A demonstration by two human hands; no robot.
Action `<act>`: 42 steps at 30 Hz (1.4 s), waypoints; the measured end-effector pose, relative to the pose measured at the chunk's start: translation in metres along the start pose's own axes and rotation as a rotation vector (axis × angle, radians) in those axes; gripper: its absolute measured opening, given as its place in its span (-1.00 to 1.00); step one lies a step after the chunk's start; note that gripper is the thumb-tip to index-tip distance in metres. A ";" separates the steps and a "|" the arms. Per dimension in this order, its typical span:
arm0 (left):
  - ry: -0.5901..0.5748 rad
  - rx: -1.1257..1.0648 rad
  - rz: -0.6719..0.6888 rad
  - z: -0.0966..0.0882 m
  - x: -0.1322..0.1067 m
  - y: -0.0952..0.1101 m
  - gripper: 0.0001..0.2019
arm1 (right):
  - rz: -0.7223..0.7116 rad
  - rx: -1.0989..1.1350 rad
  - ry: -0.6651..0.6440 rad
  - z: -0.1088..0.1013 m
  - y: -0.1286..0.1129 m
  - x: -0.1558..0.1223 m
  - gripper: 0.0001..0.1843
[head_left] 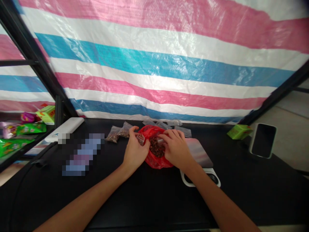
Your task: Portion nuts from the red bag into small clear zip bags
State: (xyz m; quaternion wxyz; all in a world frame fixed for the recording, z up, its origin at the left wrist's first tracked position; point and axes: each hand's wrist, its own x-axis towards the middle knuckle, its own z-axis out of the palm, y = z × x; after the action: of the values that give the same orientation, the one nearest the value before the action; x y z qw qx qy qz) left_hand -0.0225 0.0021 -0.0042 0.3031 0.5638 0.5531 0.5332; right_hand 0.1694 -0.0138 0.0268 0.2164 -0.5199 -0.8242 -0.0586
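My left hand (135, 153) pinches a small clear plastic bag (140, 139) at the near side of an open red plastic bag (154, 161). That red bag holds a heap of dark brown pieces (156, 147). My right hand (176, 149) rests over the heap's right side, its fingertips near a pale strip whose nature I cannot tell. Left of my hands lie filled small bags of brown pieces (118, 133). Several empty clear bags (166, 123) sit behind the red bag. Under my right wrist is a white scale with a pink-toned top (199, 152).
The black table (149, 203) holds a blurred object (82, 154), a white power bank (65, 129), a green box (239, 131) and a phone (263, 140). Snack packets (24, 129) fill a shelf at left. A striped tarpaulin (154, 64) hangs behind.
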 end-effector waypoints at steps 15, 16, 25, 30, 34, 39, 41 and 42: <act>-0.181 -0.175 0.097 0.006 -0.001 -0.007 -0.33 | -0.029 0.041 -0.053 0.004 -0.003 0.000 -0.62; -0.183 -0.174 0.102 0.006 -0.001 -0.006 -0.34 | -0.028 0.047 -0.056 0.004 -0.003 0.000 -0.64; 0.038 0.202 0.386 -0.011 0.011 -0.004 -0.56 | -0.002 0.083 -0.007 0.003 -0.003 -0.001 -0.60; 0.198 0.394 0.577 -0.022 0.016 0.002 -0.55 | -0.064 0.248 0.091 -0.008 -0.012 0.001 -0.50; -0.061 0.313 0.724 -0.019 0.010 0.002 -0.57 | -0.214 0.395 0.093 -0.012 -0.024 -0.002 -0.60; -0.278 0.154 0.725 -0.012 -0.001 -0.001 -0.40 | -0.208 0.513 0.140 -0.010 -0.025 -0.006 -0.88; -0.310 0.079 0.671 -0.014 -0.003 0.001 -0.33 | -0.118 0.638 0.219 -0.011 -0.020 -0.005 -0.89; -0.334 0.052 0.644 -0.015 -0.003 0.002 -0.31 | -0.056 0.707 0.267 -0.012 -0.016 -0.003 -0.89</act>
State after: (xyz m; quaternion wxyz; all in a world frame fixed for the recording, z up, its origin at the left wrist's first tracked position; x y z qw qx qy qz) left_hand -0.0353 -0.0050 0.0007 0.1912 0.7959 0.3035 0.4876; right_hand 0.1603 -0.0276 0.0385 0.4862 -0.3781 -0.7721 0.1562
